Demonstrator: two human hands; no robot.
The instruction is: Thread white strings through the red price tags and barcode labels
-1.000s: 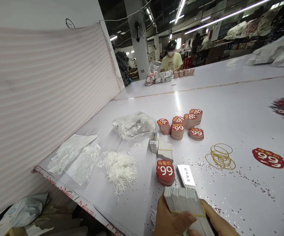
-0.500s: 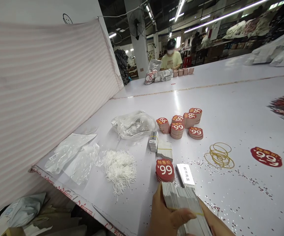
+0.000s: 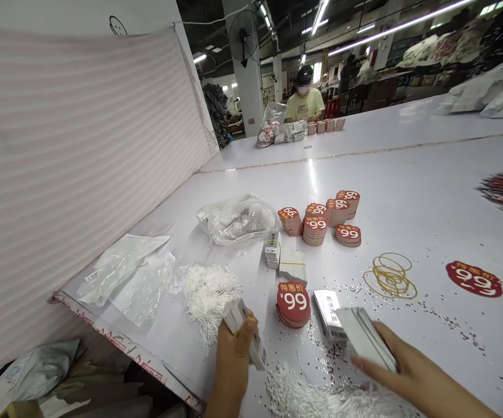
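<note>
Head view: the left hand (image 3: 234,347) is closed around a bundle of white cards (image 3: 258,352), its thumb laid across them, presumably to stop the thin pieces from fanning apart. The right hand (image 3: 402,367) pinches a second stack of white cards (image 3: 362,332) between thumb and fingers, tilted above the surface (image 3: 447,197), a grip that probably keeps the card edges aligned. Between the hands stand a stack of red "99" price tags (image 3: 293,306) and a printed white tag stack (image 3: 326,307), likely squared up for easy reach. Yellow rubber bands (image 3: 390,276) lie loose to the right, and a pile of white strings (image 3: 212,293) lies beyond the left hand. A nearer heap of white strings (image 3: 299,395) is cut off by the lower edge. The left fingers are mostly hidden, motion blurs the right-hand stack, and whether it touches the printed stack cannot be told.
</note>
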